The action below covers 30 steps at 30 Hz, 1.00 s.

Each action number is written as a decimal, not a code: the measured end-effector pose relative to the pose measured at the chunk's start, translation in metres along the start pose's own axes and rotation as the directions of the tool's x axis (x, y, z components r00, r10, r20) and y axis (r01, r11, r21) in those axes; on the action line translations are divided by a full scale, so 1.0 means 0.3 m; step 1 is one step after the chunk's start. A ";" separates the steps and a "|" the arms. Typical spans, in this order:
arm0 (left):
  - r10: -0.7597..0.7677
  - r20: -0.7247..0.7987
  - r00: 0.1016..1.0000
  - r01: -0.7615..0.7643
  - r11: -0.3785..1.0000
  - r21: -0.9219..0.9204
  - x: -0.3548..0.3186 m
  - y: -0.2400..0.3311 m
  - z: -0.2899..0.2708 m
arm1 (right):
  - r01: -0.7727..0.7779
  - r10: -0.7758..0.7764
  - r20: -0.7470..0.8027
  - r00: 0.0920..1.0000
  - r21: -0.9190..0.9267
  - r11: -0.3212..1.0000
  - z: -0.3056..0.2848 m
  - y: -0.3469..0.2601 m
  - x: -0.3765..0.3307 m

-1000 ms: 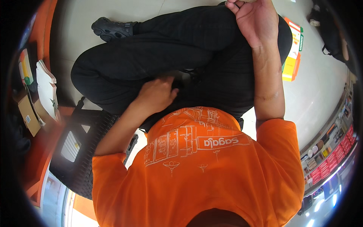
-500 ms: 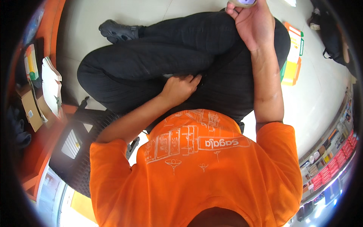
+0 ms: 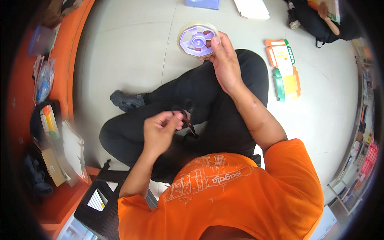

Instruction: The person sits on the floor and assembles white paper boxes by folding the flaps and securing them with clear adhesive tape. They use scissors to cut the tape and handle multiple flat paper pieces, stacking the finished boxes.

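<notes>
My right hand (image 3: 227, 66) is closed on a roll of clear tape (image 3: 181, 45), held up beyond my knees. The roll has a pale purple spoked core, and my thumb presses its near edge. Over my lap, my left hand (image 3: 159, 132) pinches a thin, dark, scissors-like tool (image 3: 189, 123) between thumb and fingers. Its brownish, narrow end points toward my right side; motion and dark cloth behind it blur its exact shape. The tool and the roll are apart.
A flattened orange, green and yellow carton (image 3: 285, 66) lies on the tiled floor (image 3: 324, 104) at right. A purple-blue box (image 3: 202, 3) and white sheet (image 3: 253, 9) are at the far edge. Another person (image 3: 316, 24) sits far right. Orange shelving (image 3: 66, 80) stands left.
My right hand has brought the tape roll inward and left, into full view. My left hand has lifted from my lap with the dark tool. The view has shifted too.
</notes>
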<state>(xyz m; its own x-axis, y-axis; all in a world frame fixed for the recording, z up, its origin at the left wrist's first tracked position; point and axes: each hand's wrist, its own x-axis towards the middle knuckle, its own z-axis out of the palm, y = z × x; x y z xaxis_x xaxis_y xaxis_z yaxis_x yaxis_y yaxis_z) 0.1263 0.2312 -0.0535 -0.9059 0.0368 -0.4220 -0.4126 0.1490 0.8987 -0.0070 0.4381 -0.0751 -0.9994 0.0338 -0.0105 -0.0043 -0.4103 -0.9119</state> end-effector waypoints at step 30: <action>0.378 0.007 0.926 -0.311 0.749 0.585 0.193 0.147 -0.109 | 0.326 -0.201 0.301 0.932 -0.458 0.827 -0.009 -0.024 -0.066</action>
<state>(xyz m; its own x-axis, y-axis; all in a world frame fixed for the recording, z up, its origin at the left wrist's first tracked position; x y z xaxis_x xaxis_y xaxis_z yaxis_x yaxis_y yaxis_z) 0.0526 0.2075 -0.0345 -0.9939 0.0972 -0.0513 0.0283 0.6780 0.7345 0.0130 0.4427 -0.0693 -0.9413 -0.1605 0.2969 -0.3134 0.0887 -0.9455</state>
